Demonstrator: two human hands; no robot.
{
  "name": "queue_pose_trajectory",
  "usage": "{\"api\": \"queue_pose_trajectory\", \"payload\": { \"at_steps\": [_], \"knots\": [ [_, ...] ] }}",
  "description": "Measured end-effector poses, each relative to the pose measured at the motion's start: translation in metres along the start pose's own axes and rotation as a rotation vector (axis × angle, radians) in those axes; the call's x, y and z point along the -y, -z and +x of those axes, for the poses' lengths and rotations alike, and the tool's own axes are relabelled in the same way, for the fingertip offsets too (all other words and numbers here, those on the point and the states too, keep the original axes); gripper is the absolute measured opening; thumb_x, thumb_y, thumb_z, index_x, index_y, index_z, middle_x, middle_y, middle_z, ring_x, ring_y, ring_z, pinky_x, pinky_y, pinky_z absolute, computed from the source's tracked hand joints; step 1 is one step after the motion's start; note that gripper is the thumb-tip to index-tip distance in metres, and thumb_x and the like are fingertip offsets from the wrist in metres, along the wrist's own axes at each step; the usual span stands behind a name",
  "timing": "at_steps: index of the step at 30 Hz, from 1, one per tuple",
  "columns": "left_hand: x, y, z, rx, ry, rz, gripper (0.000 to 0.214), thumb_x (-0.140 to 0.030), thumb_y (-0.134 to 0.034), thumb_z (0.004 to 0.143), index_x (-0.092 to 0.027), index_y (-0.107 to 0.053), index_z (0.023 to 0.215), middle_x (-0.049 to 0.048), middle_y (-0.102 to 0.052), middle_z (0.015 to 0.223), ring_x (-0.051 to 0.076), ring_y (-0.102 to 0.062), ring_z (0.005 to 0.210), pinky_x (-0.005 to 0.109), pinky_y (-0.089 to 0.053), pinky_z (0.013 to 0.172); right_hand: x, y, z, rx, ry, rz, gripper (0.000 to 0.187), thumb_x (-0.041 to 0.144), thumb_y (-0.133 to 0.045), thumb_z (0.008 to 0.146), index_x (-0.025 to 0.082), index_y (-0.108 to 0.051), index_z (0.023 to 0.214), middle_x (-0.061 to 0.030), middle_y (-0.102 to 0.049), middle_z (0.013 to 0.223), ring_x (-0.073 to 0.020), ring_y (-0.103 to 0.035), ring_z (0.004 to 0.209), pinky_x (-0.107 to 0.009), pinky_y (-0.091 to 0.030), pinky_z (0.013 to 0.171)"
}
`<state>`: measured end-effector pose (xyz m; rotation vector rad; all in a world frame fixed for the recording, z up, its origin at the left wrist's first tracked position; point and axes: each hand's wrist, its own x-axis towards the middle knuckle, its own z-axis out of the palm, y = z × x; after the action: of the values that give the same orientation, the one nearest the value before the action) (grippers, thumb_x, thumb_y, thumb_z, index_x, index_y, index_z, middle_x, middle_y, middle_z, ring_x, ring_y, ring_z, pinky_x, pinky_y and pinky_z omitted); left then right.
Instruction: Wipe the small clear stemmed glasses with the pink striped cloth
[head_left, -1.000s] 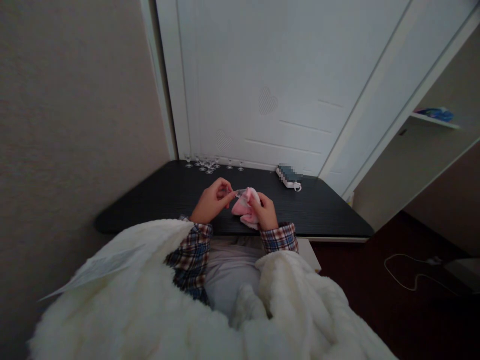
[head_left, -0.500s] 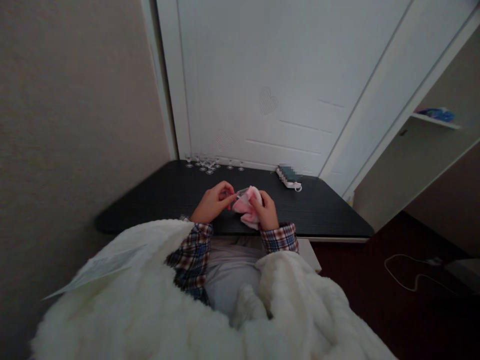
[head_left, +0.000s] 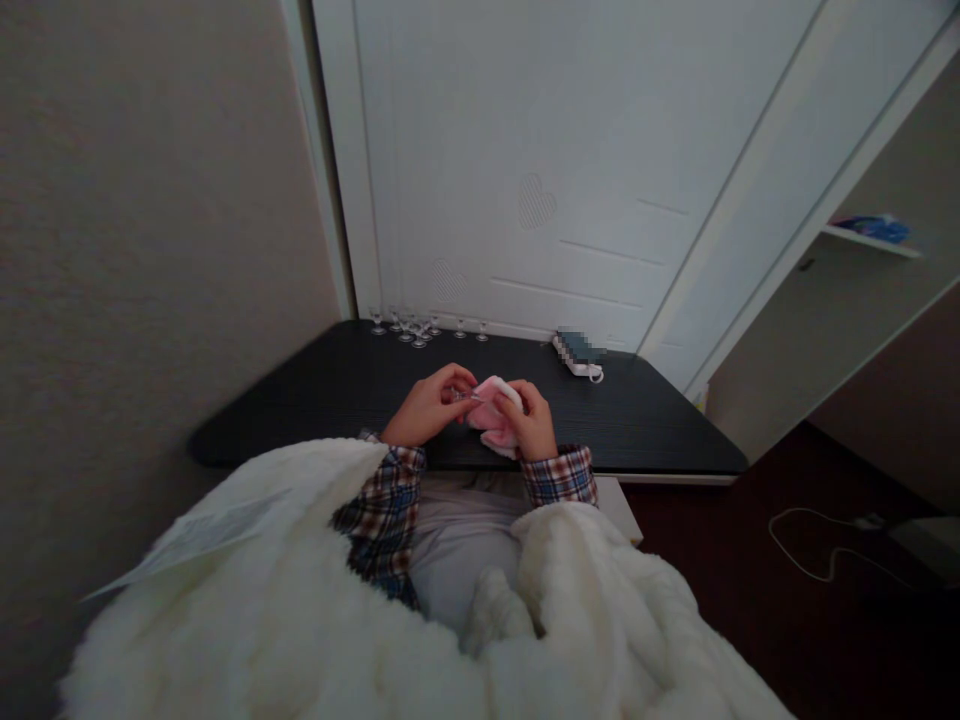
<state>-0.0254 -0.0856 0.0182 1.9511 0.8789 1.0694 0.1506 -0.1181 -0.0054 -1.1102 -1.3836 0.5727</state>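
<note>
Over the near edge of a black table (head_left: 315, 400), my left hand (head_left: 429, 406) pinches a small clear glass (head_left: 466, 395) by its thin end. My right hand (head_left: 529, 420) is closed on a pink cloth (head_left: 491, 417) and presses it against the glass. The two hands touch at the fingertips. Most of the glass is hidden by the cloth and fingers. Both wrists wear plaid cuffs under a white fluffy coat.
Several tiny clear stemmed glasses (head_left: 416, 326) stand in a row at the table's far edge by a white door. A dark box with a white cable (head_left: 579, 352) lies at the far right. A cable (head_left: 814, 545) lies on the dark floor.
My hands have drawn closer together, and the cloth now covers more of the glass. They have also sunk slightly toward the table.
</note>
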Motion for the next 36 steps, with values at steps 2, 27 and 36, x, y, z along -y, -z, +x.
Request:
{"api": "queue_pose_trajectory", "payload": {
  "at_steps": [2, 27, 36],
  "knots": [
    [0.0, 0.0, 0.0, -0.014, -0.005, 0.021, 0.036, -0.041, -0.069, 0.072, -0.019, -0.056, 0.097, 0.0019, -0.064, 0.085, 0.013, -0.061, 0.059, 0.022, -0.046, 0.05, 0.0, 0.0, 0.0, -0.007, -0.007, -0.019, 0.019, 0.036, -0.06, 0.076, 0.02, -0.063, 0.083, -0.0007, -0.061, 0.082, -0.016, -0.054, 0.078, -0.027, -0.042, 0.072],
    [-0.015, 0.001, -0.003, -0.227, 0.033, -0.098, 0.027, -0.037, -0.071, 0.071, -0.017, -0.054, 0.078, -0.0011, -0.061, 0.065, 0.009, -0.054, 0.049, 0.021, -0.042, 0.047, -0.003, 0.0, 0.0, -0.055, 0.006, 0.014, 0.016, 0.03, -0.057, 0.075, 0.019, -0.062, 0.086, -0.0005, -0.061, 0.084, -0.0162, -0.054, 0.079, -0.027, -0.043, 0.074],
    [-0.013, -0.002, -0.004, -0.116, 0.01, -0.115, 0.033, -0.042, -0.074, 0.068, -0.017, -0.055, 0.078, -0.0014, -0.06, 0.066, 0.01, -0.055, 0.051, 0.021, -0.042, 0.048, -0.002, 0.0, 0.0, 0.015, -0.017, 0.017, 0.021, 0.031, -0.06, 0.074, 0.019, -0.063, 0.091, -0.002, -0.064, 0.088, -0.0166, -0.056, 0.081, -0.028, -0.045, 0.074]
  ]
}}
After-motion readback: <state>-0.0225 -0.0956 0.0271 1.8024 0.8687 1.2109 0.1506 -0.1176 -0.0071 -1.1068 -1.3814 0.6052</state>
